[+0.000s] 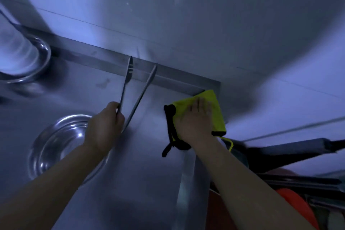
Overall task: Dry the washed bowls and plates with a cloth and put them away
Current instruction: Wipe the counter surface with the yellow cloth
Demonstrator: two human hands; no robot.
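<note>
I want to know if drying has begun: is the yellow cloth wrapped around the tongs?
No, the yellow cloth lies flat under the right hand, apart from the tongs.

Single head view, close, looking steeply down at steel counter [149,155], wall beyond.

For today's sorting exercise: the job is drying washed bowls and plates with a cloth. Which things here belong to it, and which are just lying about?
Belong to the job:
yellow cloth, under the right hand
steel bowl
second steel bowl, far left

Just lying about:
metal tongs, held in the left hand
orange item, lower right
</note>
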